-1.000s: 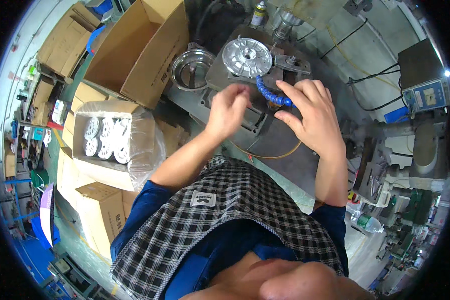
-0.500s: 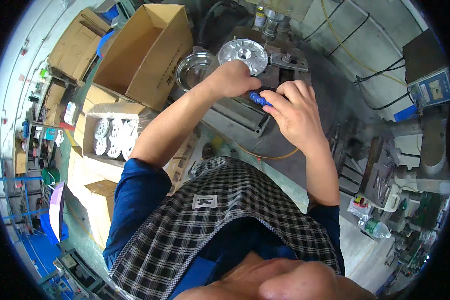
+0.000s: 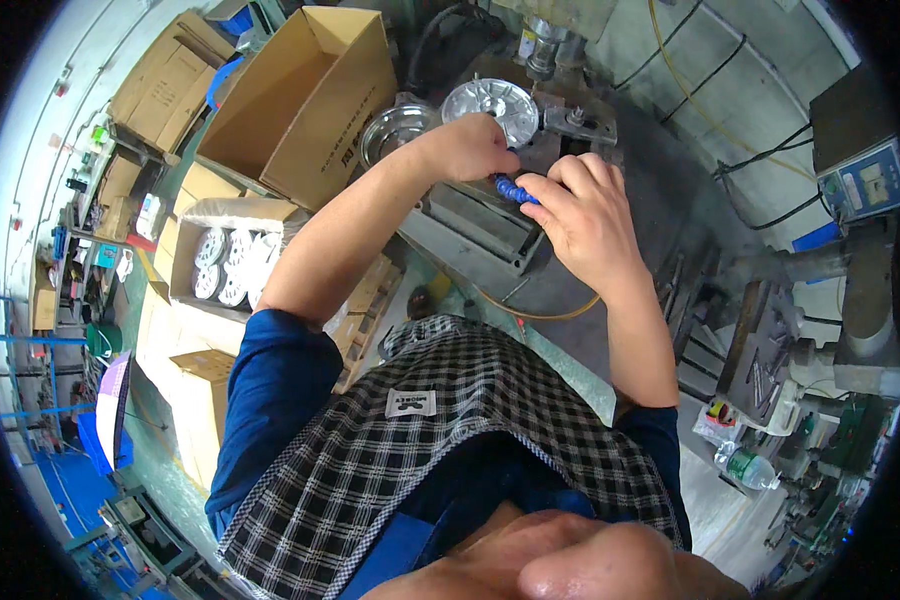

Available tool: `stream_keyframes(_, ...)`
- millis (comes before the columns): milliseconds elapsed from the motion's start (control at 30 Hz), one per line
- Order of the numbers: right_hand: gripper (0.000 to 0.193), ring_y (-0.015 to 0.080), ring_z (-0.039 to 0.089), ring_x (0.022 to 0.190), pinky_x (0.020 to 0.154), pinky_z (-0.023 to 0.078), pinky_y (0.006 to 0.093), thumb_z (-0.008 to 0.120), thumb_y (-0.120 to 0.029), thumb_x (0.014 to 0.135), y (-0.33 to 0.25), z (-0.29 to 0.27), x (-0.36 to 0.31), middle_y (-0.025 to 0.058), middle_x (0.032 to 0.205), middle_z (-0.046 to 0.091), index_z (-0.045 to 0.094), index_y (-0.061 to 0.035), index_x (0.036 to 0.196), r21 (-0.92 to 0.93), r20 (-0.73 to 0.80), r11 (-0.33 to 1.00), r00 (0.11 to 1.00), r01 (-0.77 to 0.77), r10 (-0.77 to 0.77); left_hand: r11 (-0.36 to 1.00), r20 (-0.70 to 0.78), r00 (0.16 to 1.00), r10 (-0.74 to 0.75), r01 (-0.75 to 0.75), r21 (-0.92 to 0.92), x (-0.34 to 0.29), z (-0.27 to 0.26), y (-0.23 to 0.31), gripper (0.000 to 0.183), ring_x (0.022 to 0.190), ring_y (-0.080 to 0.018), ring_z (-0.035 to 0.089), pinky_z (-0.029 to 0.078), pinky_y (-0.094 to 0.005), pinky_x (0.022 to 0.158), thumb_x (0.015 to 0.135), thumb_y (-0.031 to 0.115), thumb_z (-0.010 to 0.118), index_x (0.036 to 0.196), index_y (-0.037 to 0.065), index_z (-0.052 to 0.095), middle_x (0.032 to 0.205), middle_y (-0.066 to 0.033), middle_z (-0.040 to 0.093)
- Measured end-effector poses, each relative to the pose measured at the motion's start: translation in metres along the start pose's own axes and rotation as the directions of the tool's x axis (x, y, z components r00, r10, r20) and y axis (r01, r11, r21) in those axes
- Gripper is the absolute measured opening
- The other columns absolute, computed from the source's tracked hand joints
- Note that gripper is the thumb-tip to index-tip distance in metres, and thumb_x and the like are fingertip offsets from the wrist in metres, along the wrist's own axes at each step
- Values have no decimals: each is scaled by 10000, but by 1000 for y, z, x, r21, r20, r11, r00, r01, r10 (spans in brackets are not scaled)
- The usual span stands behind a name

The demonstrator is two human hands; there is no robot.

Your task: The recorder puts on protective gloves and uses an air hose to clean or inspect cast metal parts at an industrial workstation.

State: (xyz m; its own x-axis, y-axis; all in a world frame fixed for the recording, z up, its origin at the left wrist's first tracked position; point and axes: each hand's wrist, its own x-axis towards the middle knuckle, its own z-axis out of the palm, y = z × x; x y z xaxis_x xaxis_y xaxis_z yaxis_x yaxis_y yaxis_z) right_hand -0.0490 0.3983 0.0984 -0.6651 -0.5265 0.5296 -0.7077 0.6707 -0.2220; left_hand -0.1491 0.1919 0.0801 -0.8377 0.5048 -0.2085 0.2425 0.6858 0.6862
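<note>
Over the press bed, left hand (image 3: 467,148) and right hand (image 3: 582,213) outstretched, both grips clasping blue ring (image 3: 511,188)

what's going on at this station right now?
A person in a checked apron works at a metal fixture. The left hand rests against a round ribbed metal casting seated on it, and the right hand grips a blue-handled tool pointed between the two hands. A similar round part lies beside the casting. To the person's left stand an empty open carton and a carton of white round parts.
</note>
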Motion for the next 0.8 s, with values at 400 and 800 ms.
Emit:
stream_keyframes(400,227,258,536,960,824,428,419,744,-239,850,0,0,-3,35,927,565,700,-133,1046,-12,-27,1000,1000,-7,7,918,4,948,319,-310,247,19,7,-31,386,627,-224,688,521,-390,616,902,400,640,858,30,739,714,-137,707)
stream_keyframes(800,252,245,551,930,822,427,403,760,-227,830,2,0,0,22,880,571,719,-141,1063,-36,-91,999,996,-7,3,893,79,941,-328,336,-299,20,5,-11,429,418,-136,447,309,-320,381,893,438,685,734,40,680,596,-50,567)
